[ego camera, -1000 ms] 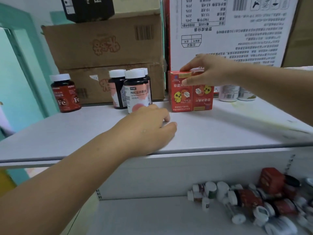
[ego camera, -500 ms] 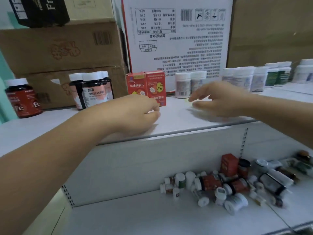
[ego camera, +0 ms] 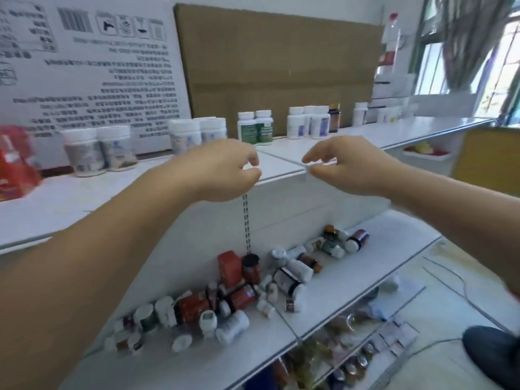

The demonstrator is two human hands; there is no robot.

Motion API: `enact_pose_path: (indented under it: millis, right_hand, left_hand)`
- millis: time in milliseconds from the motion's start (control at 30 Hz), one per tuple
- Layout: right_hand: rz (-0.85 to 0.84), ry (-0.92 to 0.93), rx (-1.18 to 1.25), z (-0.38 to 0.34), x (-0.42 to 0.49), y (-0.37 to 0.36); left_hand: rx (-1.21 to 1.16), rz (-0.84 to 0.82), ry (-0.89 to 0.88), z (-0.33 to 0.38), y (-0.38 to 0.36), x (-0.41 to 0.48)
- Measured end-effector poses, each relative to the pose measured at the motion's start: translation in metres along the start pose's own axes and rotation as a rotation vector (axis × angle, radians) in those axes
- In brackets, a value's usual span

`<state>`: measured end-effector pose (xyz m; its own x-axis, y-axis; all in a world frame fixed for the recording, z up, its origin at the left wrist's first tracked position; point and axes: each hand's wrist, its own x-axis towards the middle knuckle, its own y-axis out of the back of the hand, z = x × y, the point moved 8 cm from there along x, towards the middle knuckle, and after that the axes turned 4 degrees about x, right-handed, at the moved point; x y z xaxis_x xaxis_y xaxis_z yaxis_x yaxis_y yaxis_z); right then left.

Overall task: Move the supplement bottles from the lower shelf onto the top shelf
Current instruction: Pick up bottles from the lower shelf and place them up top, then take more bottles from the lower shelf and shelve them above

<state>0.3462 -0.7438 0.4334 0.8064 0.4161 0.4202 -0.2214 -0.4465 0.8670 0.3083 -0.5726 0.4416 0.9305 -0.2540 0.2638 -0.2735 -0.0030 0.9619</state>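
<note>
Several supplement bottles (ego camera: 236,298) lie jumbled on the lower shelf (ego camera: 365,266), with a red box (ego camera: 229,267) standing among them. On the top shelf (ego camera: 84,198) white bottles (ego camera: 98,150) stand upright in a row, and more white bottles (ego camera: 308,122) stand further right. My left hand (ego camera: 222,171) hovers over the top shelf's front edge, fingers loosely curled, holding nothing. My right hand (ego camera: 346,167) hangs beside it at the same height, fingers relaxed and empty. Both hands are well above the lower bottles.
A blurred red box (ego camera: 14,164) sits at the far left of the top shelf. A printed white carton (ego camera: 90,66) and a brown cardboard sheet (ego camera: 275,60) stand behind the bottles. A third shelf (ego camera: 337,353) below holds more packets. A window is at the right.
The view has swung right along the shelf. My right hand let go of the red boxes and both hands pulled back to the top shelf's front edge, empty.
</note>
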Motion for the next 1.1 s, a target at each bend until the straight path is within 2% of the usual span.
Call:
enact_pose_path:
  millis: [167,300,533,700,833,933,1100]
  right_hand:
    - [0.012,-0.236,-0.081,0.149,-0.078,0.043]
    - [0.026,-0.448,-0.129,0.256,-0.154,0.051]
    - [0.051,-0.798,-0.118,0.402,-0.280,-0.001]
    - [0.110,-1.017,-0.071,0.494,-0.316,-0.056]
    - [0.177,-1.096,0.057,0.564,-0.300,-0.088]
    - [0.180,-1.082,0.106,0.607,-0.273,-0.105]
    - [0.061,-0.967,0.168,0.666,-0.216,-0.128]
  left_hand:
    - [-0.122,0.109,-0.226,0.138,-0.030,0.067]
    - [-0.134,0.054,-0.344,0.231,-0.102,0.109]
    - [-0.240,-0.141,-0.292,0.328,-0.268,0.175]
    - [-0.378,-0.214,-0.195,0.371,-0.370,0.229]
    - [-0.378,-0.307,-0.190,0.411,-0.430,0.285]
    - [-0.370,-0.332,-0.204,0.434,-0.451,0.329]
    - [-0.369,-0.316,-0.133,0.441,-0.467,0.387]
